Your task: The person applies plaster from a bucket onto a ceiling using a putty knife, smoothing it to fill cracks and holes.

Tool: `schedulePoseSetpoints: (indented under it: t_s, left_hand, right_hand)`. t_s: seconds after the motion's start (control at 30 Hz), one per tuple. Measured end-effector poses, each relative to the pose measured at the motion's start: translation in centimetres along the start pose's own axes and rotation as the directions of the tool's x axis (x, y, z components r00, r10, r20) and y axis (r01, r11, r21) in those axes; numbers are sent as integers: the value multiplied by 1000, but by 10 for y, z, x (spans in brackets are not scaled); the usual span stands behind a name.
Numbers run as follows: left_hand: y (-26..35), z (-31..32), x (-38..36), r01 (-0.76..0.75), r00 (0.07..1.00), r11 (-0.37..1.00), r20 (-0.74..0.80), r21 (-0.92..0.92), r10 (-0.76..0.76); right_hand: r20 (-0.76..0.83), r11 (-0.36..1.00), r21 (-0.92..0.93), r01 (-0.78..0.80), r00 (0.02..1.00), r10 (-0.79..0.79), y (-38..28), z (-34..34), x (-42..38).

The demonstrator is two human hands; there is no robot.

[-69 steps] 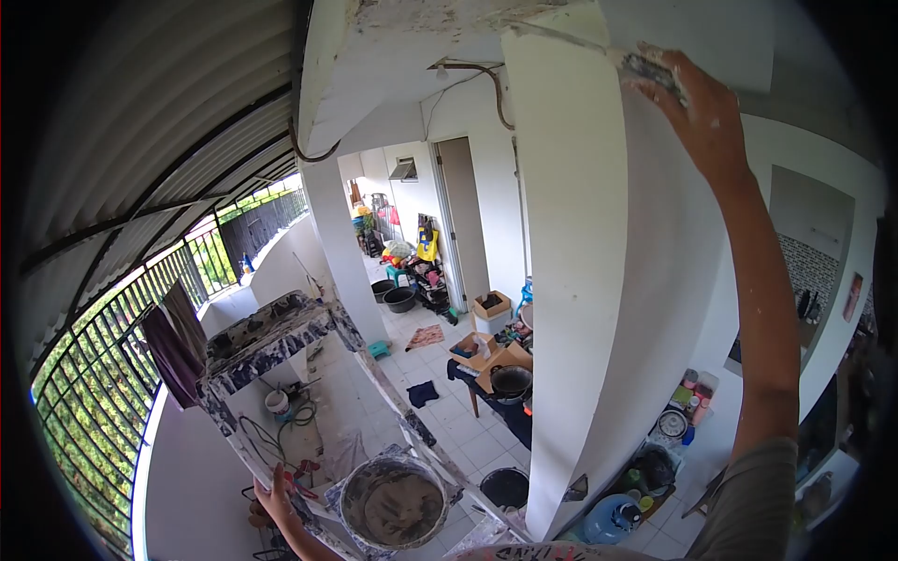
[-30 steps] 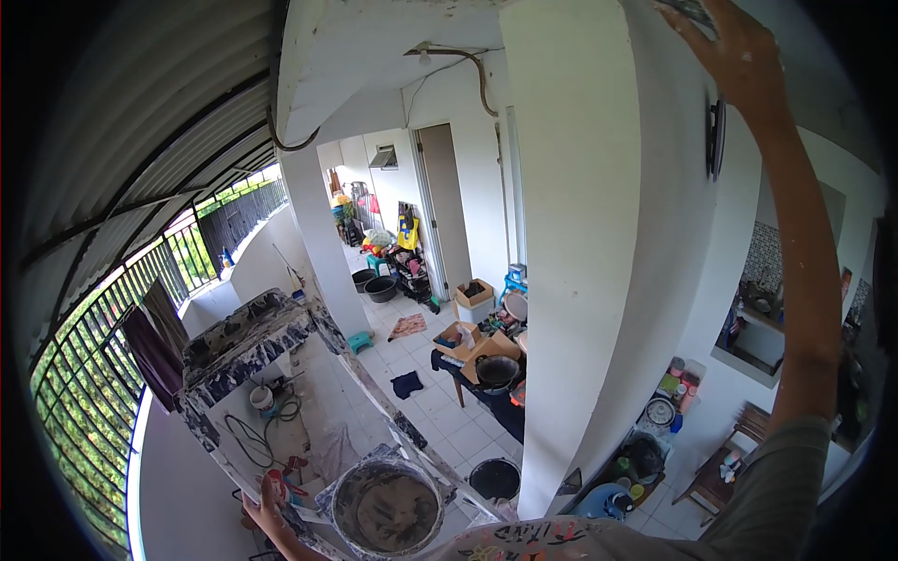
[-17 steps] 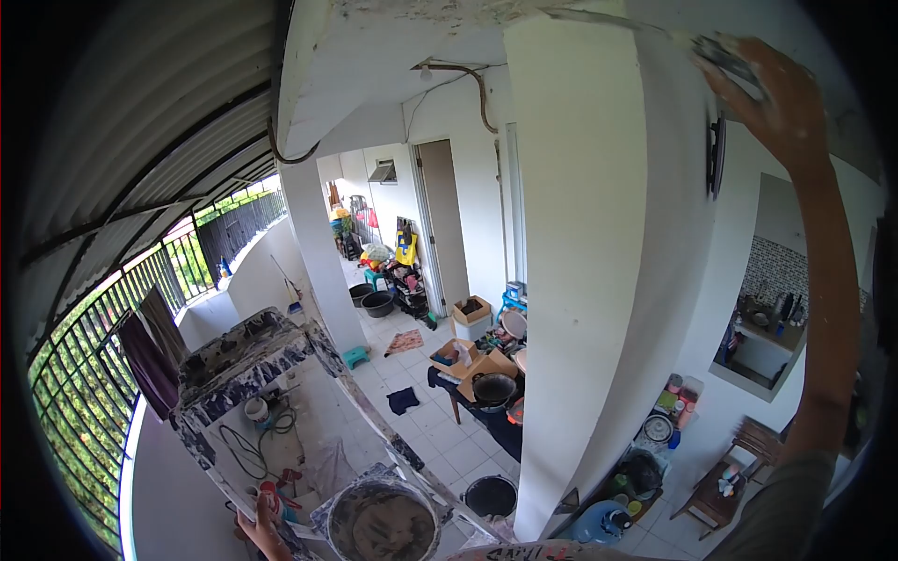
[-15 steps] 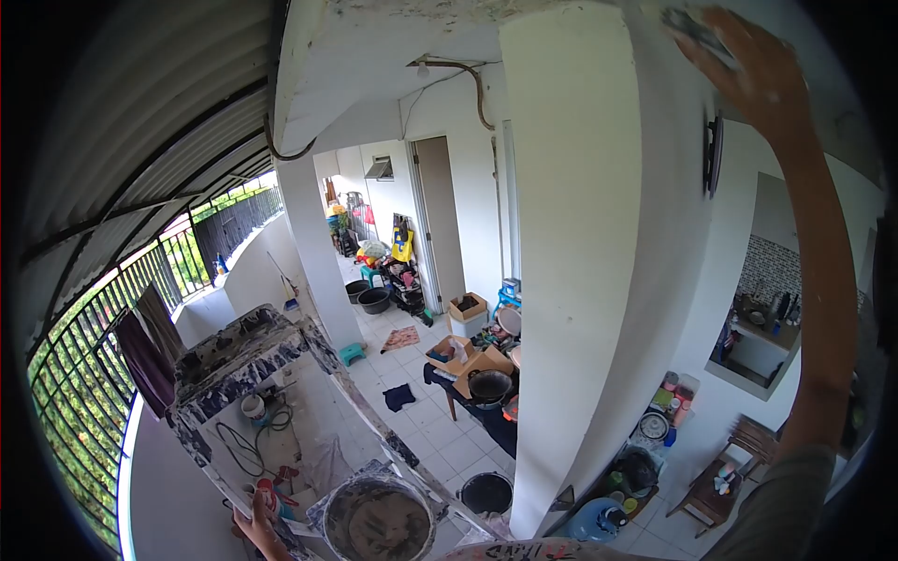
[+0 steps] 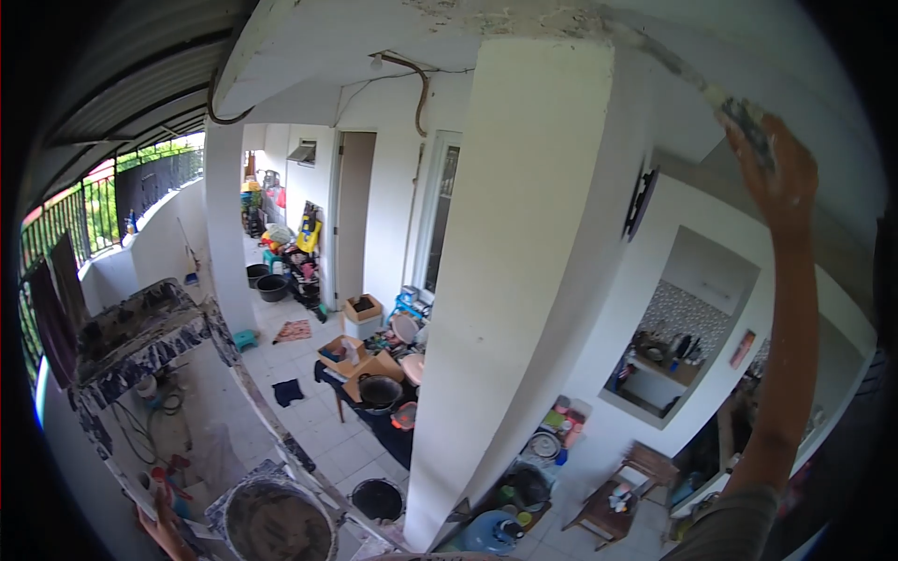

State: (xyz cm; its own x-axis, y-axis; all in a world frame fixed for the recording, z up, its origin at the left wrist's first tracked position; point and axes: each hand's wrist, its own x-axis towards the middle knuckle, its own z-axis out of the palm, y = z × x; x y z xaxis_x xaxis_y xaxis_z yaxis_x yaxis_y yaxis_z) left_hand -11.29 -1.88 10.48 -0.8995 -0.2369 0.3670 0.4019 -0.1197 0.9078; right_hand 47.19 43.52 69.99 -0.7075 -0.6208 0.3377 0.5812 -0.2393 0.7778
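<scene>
High at the upper right, my right hand is closed round the handle of a putty-smeared scraper. Its blade points up and left, close to the rough patch where the column meets the ceiling beam. Low at the left, my left hand is partly cut off by the frame edge, its fingers curled at the side rail of a paint-spattered ladder. Just right of that hand, a bucket holds grey-brown mix.
Cardboard boxes and a black pan crowd a table beyond the column. Below stand a black tub, a blue water jug and a wooden chair. A barred railing runs along the left.
The view has swung right, so the room shifts left in frame. My right hand has come down from the top edge, showing the scraper's full length. My left hand stays at the ladder.
</scene>
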Motion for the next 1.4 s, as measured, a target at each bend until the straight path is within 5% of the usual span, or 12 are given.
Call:
schedulePoseSetpoints:
  t_s: [0.17,0.27,0.3,0.33,0.5,0.6,0.7,0.77,0.83,0.9,1.1,1.4]
  left_hand:
    - [-35,-22,25,124,984,989,117,86,-134]
    - [-10,-13,13,192,977,966,131,-172,-171]
    - [30,-7,-2,40,990,995,128,91,-52]
    - [47,-2,-11,-4,993,989,114,149,-13]
    - [50,5,-4,7,994,998,113,70,-15]
    - [53,6,-1,-1,994,997,110,73,-7]
    - [55,7,-1,5,994,997,106,72,-12]
    - [56,9,0,-5,993,997,118,71,-3]
    - [60,10,1,-2,993,997,122,81,-8]
    - [60,10,-1,2,992,996,125,86,-12]
    - [53,16,-13,36,987,996,154,87,-49]
    - [53,14,-17,15,985,996,173,90,-30]
  right_hand:
    - [-16,980,186,-74,997,78,-41,3,34]
    - [36,980,173,-98,995,93,-38,18,54]
    - [46,981,167,-99,995,93,-34,20,59]
    - [58,967,202,-155,988,146,-32,19,60]
    - [137,936,197,-292,953,269,-8,-4,36]
    - [99,976,177,-128,989,111,-1,-18,25]
    - [206,895,247,-371,923,326,2,-26,20]
    - [206,993,121,2,978,-27,-1,-29,25]
    - [236,979,162,124,958,-161,-12,-29,32]
    - [266,940,342,-15,960,-82,-29,-19,41]
    - [355,851,388,-355,909,217,-45,19,79]
    - [391,807,320,-496,845,365,-27,-2,57]
